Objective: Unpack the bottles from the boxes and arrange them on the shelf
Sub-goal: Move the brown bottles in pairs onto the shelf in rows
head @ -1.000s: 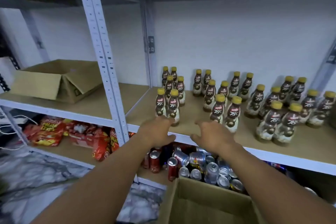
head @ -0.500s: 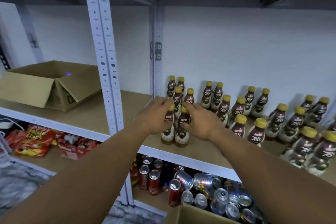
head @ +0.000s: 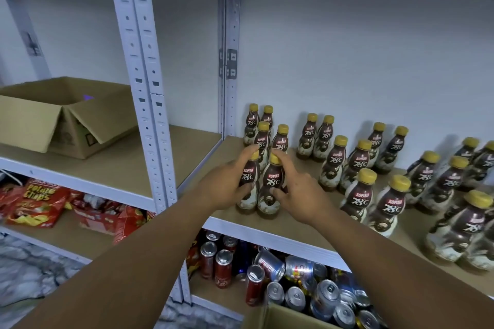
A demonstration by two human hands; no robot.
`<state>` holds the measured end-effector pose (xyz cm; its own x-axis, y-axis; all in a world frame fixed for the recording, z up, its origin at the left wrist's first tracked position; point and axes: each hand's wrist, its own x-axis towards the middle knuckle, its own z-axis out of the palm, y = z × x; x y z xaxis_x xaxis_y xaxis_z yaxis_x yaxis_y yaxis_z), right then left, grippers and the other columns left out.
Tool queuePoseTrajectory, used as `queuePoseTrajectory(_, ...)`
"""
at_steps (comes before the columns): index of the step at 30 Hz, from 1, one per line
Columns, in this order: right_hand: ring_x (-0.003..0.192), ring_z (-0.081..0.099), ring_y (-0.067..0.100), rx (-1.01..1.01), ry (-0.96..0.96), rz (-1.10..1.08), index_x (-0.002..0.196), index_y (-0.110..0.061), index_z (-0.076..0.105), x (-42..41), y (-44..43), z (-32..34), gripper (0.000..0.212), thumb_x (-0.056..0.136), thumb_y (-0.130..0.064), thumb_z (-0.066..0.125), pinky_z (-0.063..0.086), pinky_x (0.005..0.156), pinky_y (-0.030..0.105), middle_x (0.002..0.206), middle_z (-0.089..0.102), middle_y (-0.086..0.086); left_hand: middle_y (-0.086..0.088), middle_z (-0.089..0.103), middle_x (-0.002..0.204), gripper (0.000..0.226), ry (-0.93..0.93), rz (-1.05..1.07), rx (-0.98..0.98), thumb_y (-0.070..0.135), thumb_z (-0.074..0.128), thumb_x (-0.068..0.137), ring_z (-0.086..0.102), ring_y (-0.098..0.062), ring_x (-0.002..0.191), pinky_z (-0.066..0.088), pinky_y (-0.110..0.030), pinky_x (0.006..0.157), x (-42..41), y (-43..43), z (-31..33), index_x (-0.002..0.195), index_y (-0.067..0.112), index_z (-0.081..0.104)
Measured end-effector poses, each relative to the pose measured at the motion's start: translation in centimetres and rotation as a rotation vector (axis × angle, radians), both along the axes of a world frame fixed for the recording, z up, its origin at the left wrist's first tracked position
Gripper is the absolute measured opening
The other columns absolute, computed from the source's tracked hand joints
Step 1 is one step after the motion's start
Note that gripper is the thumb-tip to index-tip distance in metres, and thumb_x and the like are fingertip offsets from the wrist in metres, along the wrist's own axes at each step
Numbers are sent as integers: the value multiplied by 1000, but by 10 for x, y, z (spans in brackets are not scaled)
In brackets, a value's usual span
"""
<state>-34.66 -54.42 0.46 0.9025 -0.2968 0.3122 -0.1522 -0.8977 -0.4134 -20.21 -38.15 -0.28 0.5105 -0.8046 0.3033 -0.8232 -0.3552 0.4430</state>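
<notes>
At the shelf front edge, left grip and right grip each clasped one of two touching upright bottles. Probably best slid back together, kept upright, into their row.

We see small bottles with dark brown "Kopiko 78°C" labels, cream bases and yellow caps, standing upright in pairs on the brown shelf, in rows running back to the wall. The two front bottles of the leftmost row stand touching side by side near the shelf's front edge. Our left hand grips one and our right hand the other. An open cardboard box sits on the shelf bay to the left, and a second box shows only its rim at the bottom edge.
</notes>
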Motion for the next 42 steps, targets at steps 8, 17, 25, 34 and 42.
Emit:
queuePoseTrajectory(8, 63, 61, 16, 76, -6, 8, 151, -54, 9, 3, 0, 1, 89, 94, -26, 71, 55, 64, 38, 74, 60, -3, 7, 66, 87, 91, 89, -32, -56, 22, 69, 95, 65, -9, 73, 55, -33, 67, -2, 3, 5, 153, 51, 6)
queuePoseTrajectory(17, 58, 62, 14, 78, -6, 20, 151, -51, 14, 13, 11, 7, 87, 93, -24, 73, 57, 63, 41, 68, 65, -2, 5, 71, 99, 88, 84, -16, -73, 23, 71, 94, 60, -1, 69, 50, -27, 65, 7, 17, 6, 155, 50, 14)
queuePoseTrajectory(25, 54, 55, 7, 23, 9, 32, 151, -48, 15, 30, 28, 8, 82, 94, -30, 71, 33, 46, 18, 65, 59, -2, -1, 73, 109, 90, 70, 17, -60, 25, 72, 93, 68, -13, 79, 59, -40, 78, 25, 36, 5, 150, 55, 9)
queuePoseTrajectory(34, 54, 55, 11, 61, -11, 69, 153, -45, 17, 48, 39, 5, 86, 92, -25, 73, 36, 51, 26, 64, 59, 0, -1, 71, 110, 90, 78, 20, -54, 26, 72, 94, 66, -13, 80, 54, -30, 75, 40, 49, 4, 152, 54, 10)
queuePoseTrajectory(42, 53, 56, 11, 73, -9, 72, 152, -44, 17, 50, 40, 4, 85, 92, -24, 73, 37, 51, 26, 69, 63, 3, -1, 72, 108, 88, 82, -7, -58, 24, 72, 94, 64, -5, 77, 49, -22, 68, 41, 51, 6, 153, 51, 13)
